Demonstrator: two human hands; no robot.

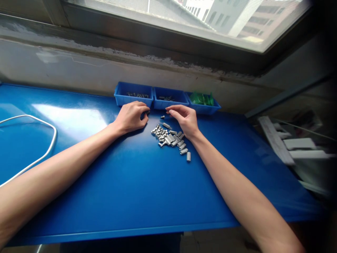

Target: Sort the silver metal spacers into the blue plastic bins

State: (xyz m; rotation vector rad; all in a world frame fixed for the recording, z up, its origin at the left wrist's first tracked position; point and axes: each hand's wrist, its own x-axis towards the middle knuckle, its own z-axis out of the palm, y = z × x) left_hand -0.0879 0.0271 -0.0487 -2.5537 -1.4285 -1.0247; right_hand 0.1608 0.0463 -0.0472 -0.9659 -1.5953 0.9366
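My left hand rests on the blue table with curled fingers. A small dark bit shows at its fingertips, too small to name. My right hand is closed in a pinch, thumb and forefinger tips together; whether anything is between them I cannot make out. Just below those fingertips a single small screw stands on the table. Between my hands lies a pile of metal parts: short screws on the left and hexagonal standoffs on the right. One standoff sits apart at the near end.
Three joined blue bins stand behind my hands: the left bin holds screws, the middle bin some metal parts, the right bin green packets. A white cable curves over the blue table. White objects stand at the right.
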